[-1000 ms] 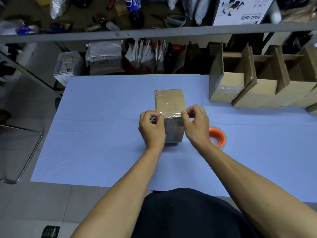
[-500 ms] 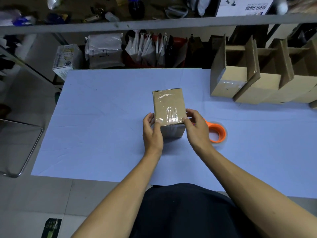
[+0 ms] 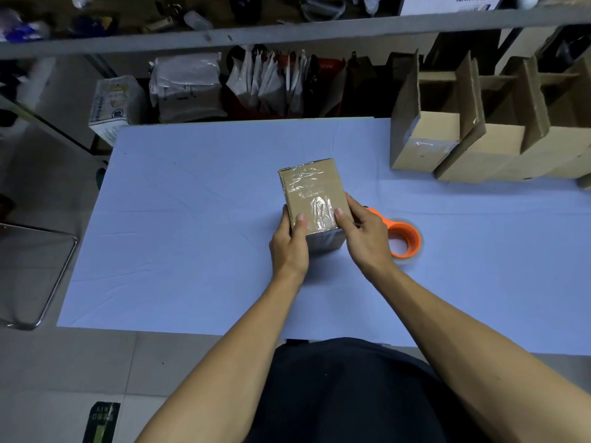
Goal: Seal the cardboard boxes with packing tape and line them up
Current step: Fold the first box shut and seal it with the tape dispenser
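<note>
A small closed cardboard box stands in the middle of the pale blue table, its top covered with shiny clear tape. My left hand grips its near left side, thumb lying on the top. My right hand grips the near right side, thumb also on the taped top. An orange tape dispenser lies on the table just right of my right hand, partly hidden behind it.
Several open cardboard boxes stand in a row at the table's back right. Behind the table, bags and packages sit under a cluttered shelf. A metal chair frame stands at the left.
Both hands went from pinching tape at the box's near top edge to gripping its sides with thumbs on top. The box has turned slightly.
</note>
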The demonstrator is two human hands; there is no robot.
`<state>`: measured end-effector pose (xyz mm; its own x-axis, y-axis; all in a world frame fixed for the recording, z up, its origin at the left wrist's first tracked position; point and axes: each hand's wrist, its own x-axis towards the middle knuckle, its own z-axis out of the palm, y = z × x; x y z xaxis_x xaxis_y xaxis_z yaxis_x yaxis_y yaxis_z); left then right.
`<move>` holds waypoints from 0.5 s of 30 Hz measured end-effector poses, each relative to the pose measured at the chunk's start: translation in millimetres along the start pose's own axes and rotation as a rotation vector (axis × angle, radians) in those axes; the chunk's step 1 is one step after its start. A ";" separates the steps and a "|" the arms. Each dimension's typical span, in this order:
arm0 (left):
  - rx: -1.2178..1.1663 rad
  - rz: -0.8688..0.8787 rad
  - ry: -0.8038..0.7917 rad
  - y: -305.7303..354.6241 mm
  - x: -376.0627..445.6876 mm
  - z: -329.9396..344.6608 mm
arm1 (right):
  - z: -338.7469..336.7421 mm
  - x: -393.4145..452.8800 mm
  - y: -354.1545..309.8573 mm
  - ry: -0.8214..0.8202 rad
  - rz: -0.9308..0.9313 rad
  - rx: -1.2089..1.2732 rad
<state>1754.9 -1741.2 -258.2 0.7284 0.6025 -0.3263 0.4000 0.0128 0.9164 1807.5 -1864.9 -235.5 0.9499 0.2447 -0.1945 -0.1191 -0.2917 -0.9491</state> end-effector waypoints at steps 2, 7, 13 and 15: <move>-0.065 -0.025 -0.046 -5.3 2.4 -2.0 | -4.1 1.0 3.3 -0.030 0.017 0.067; -0.189 -0.070 -0.123 0.2 2.3 -0.3 | -12.1 7.7 0.4 -0.100 0.064 0.164; -0.144 -0.253 -0.111 40.0 12.9 -12.1 | -19.7 5.5 -9.8 -0.218 -0.029 0.012; -0.110 -0.358 -0.132 60.7 19.8 -24.2 | -20.6 6.8 -13.1 -0.197 -0.065 -0.008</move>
<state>1780.1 -1709.1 -203.4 0.6222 0.4365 -0.6499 0.5847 0.2929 0.7565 1821.5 -1878.4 -219.4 0.8806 0.4391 -0.1782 -0.0562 -0.2767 -0.9593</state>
